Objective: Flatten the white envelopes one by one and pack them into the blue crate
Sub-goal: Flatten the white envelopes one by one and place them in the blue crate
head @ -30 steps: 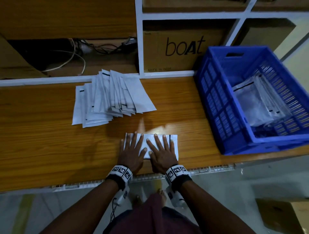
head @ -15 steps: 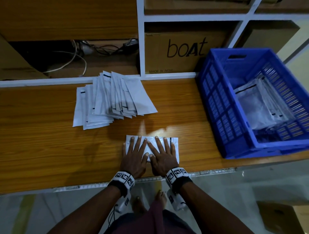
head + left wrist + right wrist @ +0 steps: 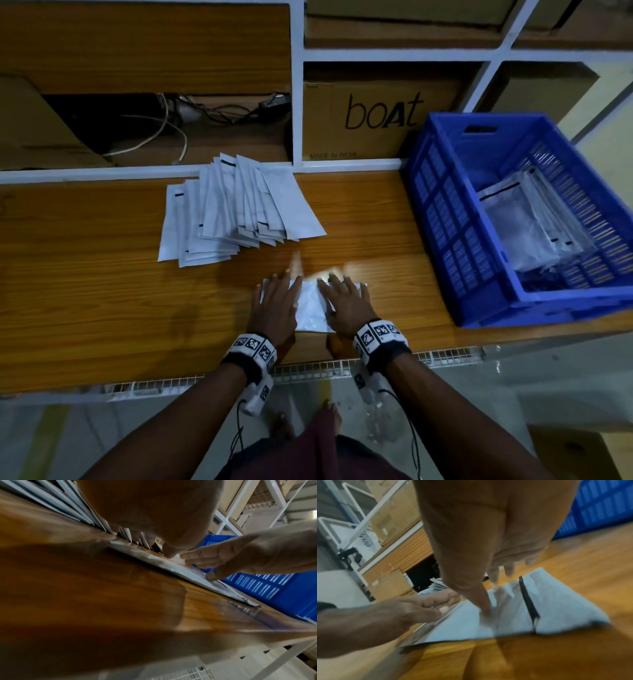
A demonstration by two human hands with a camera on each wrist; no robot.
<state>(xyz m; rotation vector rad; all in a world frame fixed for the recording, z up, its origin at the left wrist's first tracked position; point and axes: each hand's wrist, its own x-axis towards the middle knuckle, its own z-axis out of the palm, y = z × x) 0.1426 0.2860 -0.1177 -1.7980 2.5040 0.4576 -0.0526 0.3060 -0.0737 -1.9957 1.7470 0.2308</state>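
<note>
The orange-brown wood-grain tabletop (image 3: 102, 274) looks smooth and slightly glossy, catching a bright reflection. The flat white envelope (image 3: 313, 308) on it looks like thin, faintly shiny film, creased. The blue slatted crate (image 3: 445, 212) is moulded plastic. The brown "boAt" box (image 3: 376, 113) is matt cardboard.

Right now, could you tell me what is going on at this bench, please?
A person is flattening one white envelope on the wooden bench. The left hand and the right hand both press it with straight fingers, side by side near the front edge. Behind them a fanned pile of envelopes waits. To the right, the blue crate already holds several packed envelopes.
</note>
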